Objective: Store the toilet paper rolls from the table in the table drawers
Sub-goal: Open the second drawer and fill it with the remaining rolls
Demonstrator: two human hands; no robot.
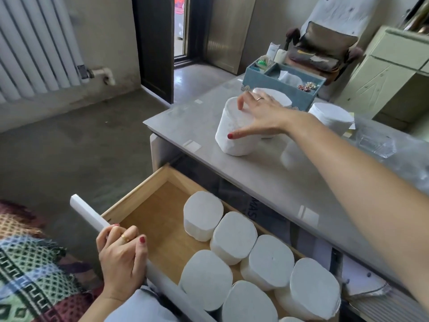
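A white toilet paper roll [234, 140] stands upright near the left end of the grey table [199, 126]. My right hand [260, 115] is spread over its top, thumb against its side and fingertips on its top face. Two more rolls stand on the table, one roll behind my hand [278, 95] and another roll to the right [332, 117]. Below, the wooden drawer [151, 217] is pulled out and holds several upright rolls [234, 235]. My left hand [120, 254] grips the drawer's white front edge [86, 212].
A blue organiser box [285, 77] with small items sits at the table's far edge. Crumpled clear plastic [376, 140] lies at the right. A patterned blanket [30, 275] covers the seat at the lower left. A radiator, doorway and pale green cabinet stand beyond.
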